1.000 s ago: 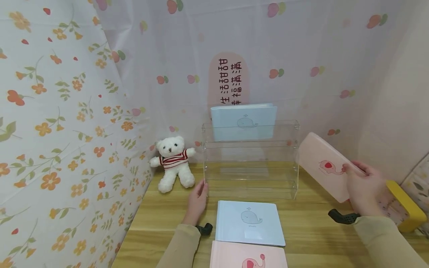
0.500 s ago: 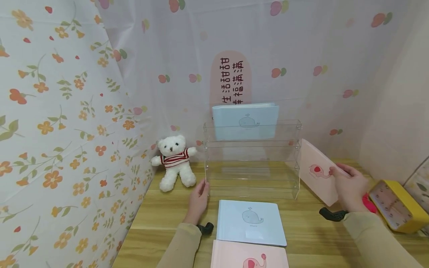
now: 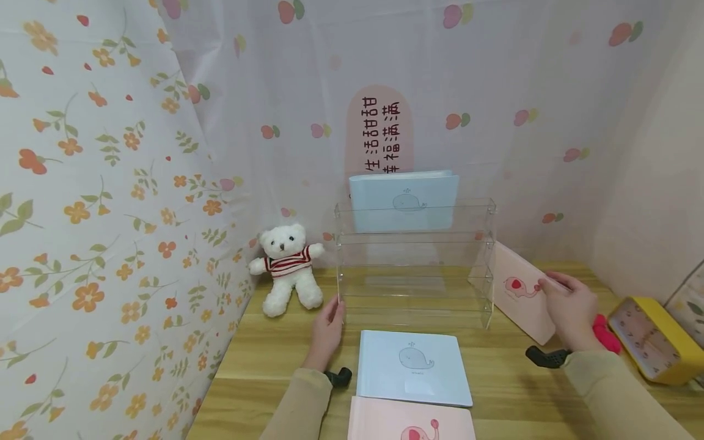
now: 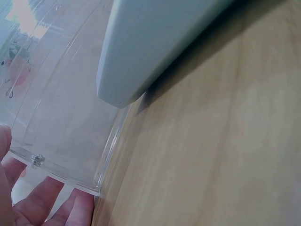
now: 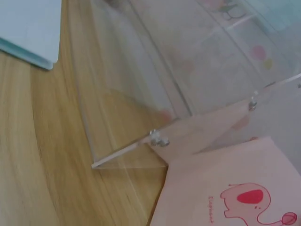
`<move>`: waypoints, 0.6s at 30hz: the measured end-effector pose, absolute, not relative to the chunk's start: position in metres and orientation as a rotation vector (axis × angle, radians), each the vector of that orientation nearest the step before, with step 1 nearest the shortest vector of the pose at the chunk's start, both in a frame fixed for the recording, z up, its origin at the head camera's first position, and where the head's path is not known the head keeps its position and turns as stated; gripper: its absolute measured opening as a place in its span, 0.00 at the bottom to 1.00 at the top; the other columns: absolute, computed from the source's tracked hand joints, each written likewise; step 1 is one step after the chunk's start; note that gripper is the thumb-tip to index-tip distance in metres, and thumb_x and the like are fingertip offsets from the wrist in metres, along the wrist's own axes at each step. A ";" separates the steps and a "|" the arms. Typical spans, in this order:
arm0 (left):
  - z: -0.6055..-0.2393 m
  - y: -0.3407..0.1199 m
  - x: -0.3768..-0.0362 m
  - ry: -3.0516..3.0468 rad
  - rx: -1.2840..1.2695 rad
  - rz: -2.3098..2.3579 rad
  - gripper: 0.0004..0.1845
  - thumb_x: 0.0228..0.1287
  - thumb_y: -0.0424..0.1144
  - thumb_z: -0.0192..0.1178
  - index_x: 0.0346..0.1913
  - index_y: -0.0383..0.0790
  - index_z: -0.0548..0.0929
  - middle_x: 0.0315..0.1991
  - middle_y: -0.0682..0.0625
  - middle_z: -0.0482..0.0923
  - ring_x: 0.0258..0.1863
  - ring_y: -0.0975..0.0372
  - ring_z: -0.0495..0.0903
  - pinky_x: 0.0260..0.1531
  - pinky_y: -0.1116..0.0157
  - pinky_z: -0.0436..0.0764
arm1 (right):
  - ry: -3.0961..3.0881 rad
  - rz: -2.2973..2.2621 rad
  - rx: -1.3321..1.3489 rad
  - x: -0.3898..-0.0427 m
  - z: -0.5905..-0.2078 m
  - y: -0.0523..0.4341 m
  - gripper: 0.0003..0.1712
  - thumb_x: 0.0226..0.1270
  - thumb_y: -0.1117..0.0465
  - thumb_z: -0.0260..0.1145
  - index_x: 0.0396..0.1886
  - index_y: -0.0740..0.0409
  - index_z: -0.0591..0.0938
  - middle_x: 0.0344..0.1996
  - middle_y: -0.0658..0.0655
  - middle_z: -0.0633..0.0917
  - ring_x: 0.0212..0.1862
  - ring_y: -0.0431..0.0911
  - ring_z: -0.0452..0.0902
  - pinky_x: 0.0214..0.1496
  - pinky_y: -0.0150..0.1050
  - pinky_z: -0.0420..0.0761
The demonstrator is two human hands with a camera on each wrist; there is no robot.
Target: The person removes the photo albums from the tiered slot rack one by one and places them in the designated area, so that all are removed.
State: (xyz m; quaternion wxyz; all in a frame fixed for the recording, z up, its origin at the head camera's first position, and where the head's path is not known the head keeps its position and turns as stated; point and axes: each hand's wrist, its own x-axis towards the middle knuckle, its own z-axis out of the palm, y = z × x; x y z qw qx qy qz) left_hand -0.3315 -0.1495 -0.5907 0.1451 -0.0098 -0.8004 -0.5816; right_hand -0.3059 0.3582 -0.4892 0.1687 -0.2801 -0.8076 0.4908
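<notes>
Right hand (image 3: pixel 572 308) pinches pink album (image 3: pixel 519 290) at its outer edge, good spot since it looks light and stiff; left hand (image 3: pixel 328 327) grips clear rack (image 3: pixel 415 265).

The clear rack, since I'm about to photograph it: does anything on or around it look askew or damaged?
The pink elephant book in the right hand slants at the right end of the clear rack, outside its tiers; being held probably explains that. Nothing looks visibly damaged or spilled.
</notes>
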 end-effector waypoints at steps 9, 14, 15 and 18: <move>-0.598 -0.153 -0.335 -2.229 -0.152 -1.634 0.31 0.85 0.61 0.57 0.73 0.40 0.84 0.66 0.38 0.88 0.63 0.51 0.89 0.59 0.51 0.90 | -2.366 1.340 -0.655 -0.303 -0.495 0.361 0.33 0.82 0.42 0.66 0.79 0.50 0.79 0.78 0.67 0.77 0.64 0.57 0.76 0.33 0.22 0.73; -0.595 -0.152 -0.332 -2.250 -0.138 -1.623 0.29 0.85 0.57 0.59 0.72 0.39 0.84 0.64 0.37 0.89 0.61 0.52 0.89 0.58 0.52 0.90 | -2.438 1.293 -0.601 -0.298 -0.499 0.366 0.34 0.84 0.40 0.64 0.79 0.52 0.78 0.82 0.67 0.73 0.78 0.67 0.68 0.51 0.35 0.78; -0.594 -0.152 -0.332 -2.259 -0.132 -1.628 0.28 0.85 0.56 0.59 0.72 0.39 0.84 0.64 0.37 0.89 0.61 0.52 0.89 0.59 0.52 0.90 | -2.449 1.278 -0.592 -0.298 -0.500 0.367 0.34 0.84 0.40 0.64 0.78 0.53 0.79 0.82 0.67 0.73 0.79 0.68 0.66 0.57 0.42 0.79; -0.589 -0.152 -0.329 -2.273 -0.117 -1.658 0.27 0.86 0.54 0.59 0.73 0.38 0.83 0.65 0.37 0.88 0.61 0.51 0.88 0.60 0.49 0.89 | -2.467 1.254 -0.582 -0.297 -0.506 0.368 0.34 0.84 0.41 0.63 0.77 0.56 0.79 0.82 0.69 0.72 0.81 0.72 0.64 0.71 0.63 0.73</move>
